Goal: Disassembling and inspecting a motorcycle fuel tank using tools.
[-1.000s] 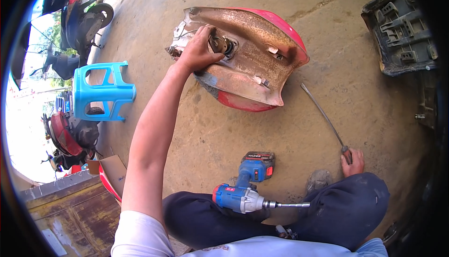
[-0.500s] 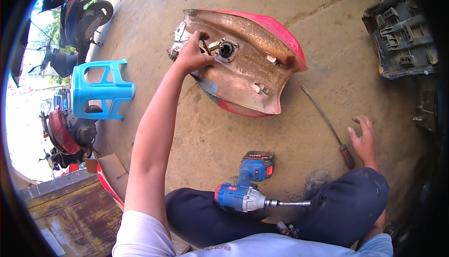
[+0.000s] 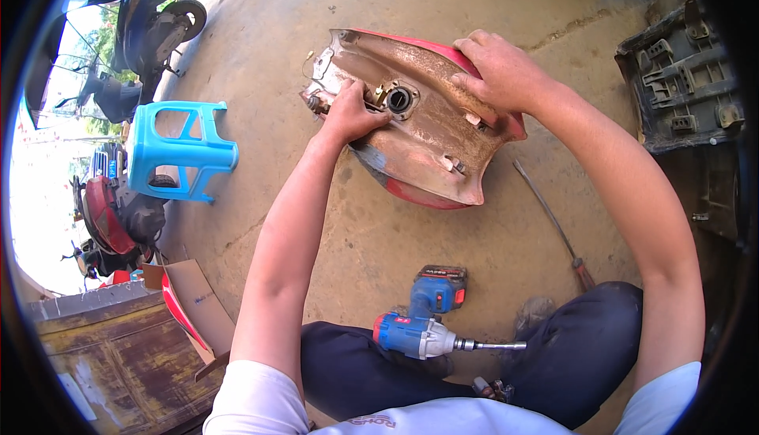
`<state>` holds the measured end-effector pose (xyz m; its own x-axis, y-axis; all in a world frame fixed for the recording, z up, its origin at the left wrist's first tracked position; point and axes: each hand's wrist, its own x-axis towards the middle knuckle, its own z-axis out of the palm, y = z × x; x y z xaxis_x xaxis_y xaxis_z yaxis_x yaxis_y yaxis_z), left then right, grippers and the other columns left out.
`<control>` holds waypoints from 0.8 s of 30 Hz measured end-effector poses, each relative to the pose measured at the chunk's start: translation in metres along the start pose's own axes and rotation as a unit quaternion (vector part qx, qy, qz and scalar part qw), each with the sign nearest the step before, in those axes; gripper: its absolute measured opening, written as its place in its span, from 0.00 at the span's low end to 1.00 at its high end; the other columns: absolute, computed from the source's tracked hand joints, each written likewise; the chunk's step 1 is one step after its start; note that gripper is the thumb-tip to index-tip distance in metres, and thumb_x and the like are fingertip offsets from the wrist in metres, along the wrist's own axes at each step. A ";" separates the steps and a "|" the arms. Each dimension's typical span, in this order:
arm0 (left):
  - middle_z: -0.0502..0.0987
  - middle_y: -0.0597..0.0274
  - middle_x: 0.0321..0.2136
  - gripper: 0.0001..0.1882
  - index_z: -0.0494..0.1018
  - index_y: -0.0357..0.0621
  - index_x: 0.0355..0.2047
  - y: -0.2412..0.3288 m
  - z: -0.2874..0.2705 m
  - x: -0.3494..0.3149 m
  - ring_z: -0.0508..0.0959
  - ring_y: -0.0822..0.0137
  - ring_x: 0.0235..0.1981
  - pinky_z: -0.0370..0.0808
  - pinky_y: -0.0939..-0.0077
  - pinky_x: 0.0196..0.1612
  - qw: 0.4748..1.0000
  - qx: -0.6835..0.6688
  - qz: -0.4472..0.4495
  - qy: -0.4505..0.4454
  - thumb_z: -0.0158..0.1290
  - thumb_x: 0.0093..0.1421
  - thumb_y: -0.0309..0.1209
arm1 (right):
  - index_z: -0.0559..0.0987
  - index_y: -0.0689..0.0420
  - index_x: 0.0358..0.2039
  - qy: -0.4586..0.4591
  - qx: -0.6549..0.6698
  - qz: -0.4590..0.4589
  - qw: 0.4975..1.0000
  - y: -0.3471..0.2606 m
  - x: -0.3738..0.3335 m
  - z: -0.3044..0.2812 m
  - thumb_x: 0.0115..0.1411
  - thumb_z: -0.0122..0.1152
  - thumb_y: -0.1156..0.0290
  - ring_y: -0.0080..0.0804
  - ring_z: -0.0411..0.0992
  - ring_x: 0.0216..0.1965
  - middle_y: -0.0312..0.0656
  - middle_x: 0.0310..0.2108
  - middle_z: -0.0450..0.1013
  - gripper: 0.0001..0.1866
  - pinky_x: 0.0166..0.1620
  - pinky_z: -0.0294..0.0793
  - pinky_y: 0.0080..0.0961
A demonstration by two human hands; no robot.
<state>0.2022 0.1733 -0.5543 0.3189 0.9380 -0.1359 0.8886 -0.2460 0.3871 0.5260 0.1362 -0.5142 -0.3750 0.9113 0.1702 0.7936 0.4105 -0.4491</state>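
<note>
On the floor [image 3: 506, 261], far centre, a red shell [image 3: 427, 125] lies rusty side up, its round opening [image 3: 399, 100] already uncovered, two small clips [image 3: 452, 164] still on, the left hand [image 3: 352, 115] with fingers curled round a half-hidden dark part [image 3: 376, 107], the right hand [image 3: 504, 73] with fingers hooked over its far side

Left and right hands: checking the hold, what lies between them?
In the head view, part of the red shell: its rusty side and dark round opening.

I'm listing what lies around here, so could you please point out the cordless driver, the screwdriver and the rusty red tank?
Cordless driver [image 3: 406, 334]: head view, on its blue housing.
Screwdriver [image 3: 583, 273]: head view, on its handle.
Rusty red tank [image 3: 427, 129]: head view, on its brown upward face.
</note>
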 end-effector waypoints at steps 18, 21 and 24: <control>0.83 0.34 0.43 0.34 0.79 0.25 0.45 0.017 -0.012 0.051 0.83 0.45 0.51 0.78 0.59 0.54 0.977 0.114 -0.117 -0.141 0.69 0.48 0.45 | 0.72 0.59 0.65 0.026 -0.043 0.084 0.995 -0.013 -0.004 0.018 0.71 0.52 0.57 0.53 0.71 0.57 0.54 0.59 0.72 0.27 0.61 0.72 0.46; 0.83 0.37 0.45 0.25 0.82 0.30 0.42 0.022 -0.015 0.067 0.83 0.47 0.50 0.79 0.60 0.55 0.970 0.126 -0.084 -0.188 0.65 0.50 0.39 | 0.72 0.58 0.65 0.042 -0.035 0.082 0.995 -0.010 -0.006 0.021 0.71 0.52 0.57 0.54 0.71 0.57 0.54 0.59 0.71 0.27 0.61 0.72 0.46; 0.84 0.41 0.46 0.22 0.85 0.36 0.41 0.029 -0.010 0.079 0.83 0.49 0.50 0.79 0.61 0.54 0.956 0.142 -0.085 -0.244 0.64 0.49 0.39 | 0.73 0.58 0.65 0.054 -0.037 0.085 0.994 -0.009 -0.008 0.023 0.71 0.52 0.57 0.54 0.72 0.56 0.53 0.57 0.73 0.27 0.60 0.73 0.46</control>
<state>0.2500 0.2430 -0.5446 0.2162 0.7612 -0.6114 0.9728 -0.2211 0.0687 0.5108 0.1247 -0.5320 -0.1812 0.9644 0.1926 0.8762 0.2472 -0.4136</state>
